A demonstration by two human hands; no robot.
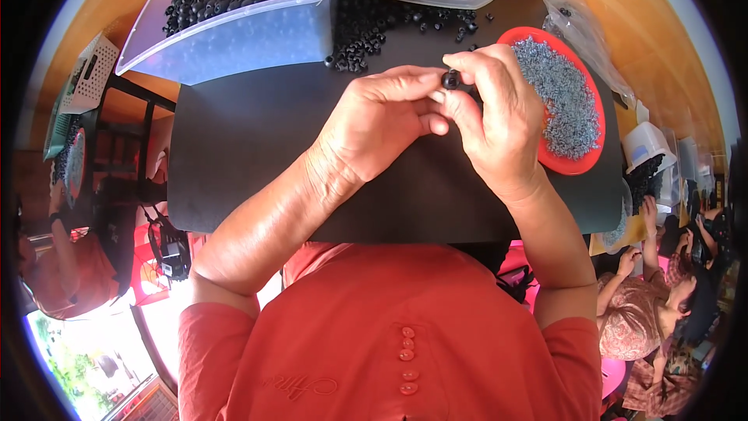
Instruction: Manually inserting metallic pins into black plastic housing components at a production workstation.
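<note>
Over the middle of the black table, a small round black part [450,79] with a dark opening is pinched between fingertips. The thumb and forefinger of my right hand [502,109] close on it from the right. From the left, the fingertips of my left hand [374,113] are closed and press against the same part. Some of its surface is hidden by the fingers. Just right of my right hand lies a red oval tray [598,121] full of tiny silvery metal pieces [557,93], too small to name.
A large translucent bin [234,43] heaped with similar black parts stands at the back left. Beside it is a smaller clear tub [425,1] of them. Loose black parts [358,51] lie in front. A plastic bag [588,39] sits back right. Other people work at both sides.
</note>
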